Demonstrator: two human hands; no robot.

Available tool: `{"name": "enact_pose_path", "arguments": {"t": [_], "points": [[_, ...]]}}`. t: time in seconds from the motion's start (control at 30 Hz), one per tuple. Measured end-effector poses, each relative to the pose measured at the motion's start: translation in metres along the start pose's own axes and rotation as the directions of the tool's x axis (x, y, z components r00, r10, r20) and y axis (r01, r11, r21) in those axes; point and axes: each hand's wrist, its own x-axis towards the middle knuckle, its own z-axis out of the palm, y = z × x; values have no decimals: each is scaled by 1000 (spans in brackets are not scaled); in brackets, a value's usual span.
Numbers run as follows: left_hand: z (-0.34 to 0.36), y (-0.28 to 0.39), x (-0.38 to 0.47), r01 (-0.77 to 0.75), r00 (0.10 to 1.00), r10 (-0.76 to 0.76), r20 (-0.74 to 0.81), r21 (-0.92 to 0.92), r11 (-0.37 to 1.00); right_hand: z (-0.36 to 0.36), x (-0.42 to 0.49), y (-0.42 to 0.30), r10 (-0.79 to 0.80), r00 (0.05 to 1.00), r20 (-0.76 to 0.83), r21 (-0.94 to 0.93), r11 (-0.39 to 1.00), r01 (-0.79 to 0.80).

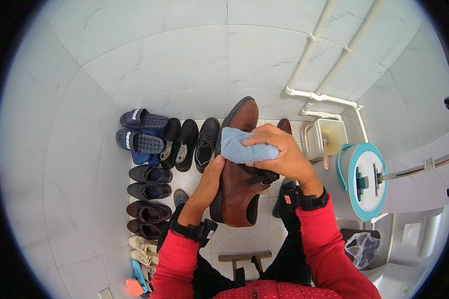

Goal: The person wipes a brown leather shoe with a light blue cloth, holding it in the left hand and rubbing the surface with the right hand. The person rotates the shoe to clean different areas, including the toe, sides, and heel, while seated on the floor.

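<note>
A brown leather lace-up shoe (234, 194) is held up in front of me, its toe pointing away and its dark sole turned to the left. My left hand (205, 187) grips it along the sole side, with the thumb near the edge; the other fingers are hidden beneath. In my right hand (282, 153) is a folded light-blue fluffy cloth (239, 145), pressed against the side of the shoe's forepart. Black laces (260, 176) show just below the cloth. Another brown shoe (284, 126) stands on the floor beyond my right hand, mostly hidden.
Several pairs of shoes and blue slippers (149, 120) line the left wall. At the right stand a white plastic container (336, 138) holding a brush, a grey-and-teal mop bucket (370, 209) and a lined waste bin (361, 248). A wooden stool (245, 256) is between my legs.
</note>
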Motion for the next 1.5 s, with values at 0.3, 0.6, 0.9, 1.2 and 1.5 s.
{"name": "enact_pose_path", "arguments": {"t": [0.3,0.6,0.9,1.2,1.5], "points": [[12,28,-9,195,979,-205,13,-369,909,-5,-1,21,209,882,-423,-30,969,-244],[18,23,-12,216,976,-204,73,-268,939,10,5,20,91,834,-544,-75,985,-156],[4,3,-3,155,987,-136,87,-278,948,5,-1,1,12,991,-136,-24,1000,-16],[9,0,-7,162,984,-148,94,-160,974,4,6,32,232,676,-699,56,961,-272],[10,2,-5,138,988,-123,90,-178,974,7,-2,4,-46,969,-242,-218,976,-8]]}}
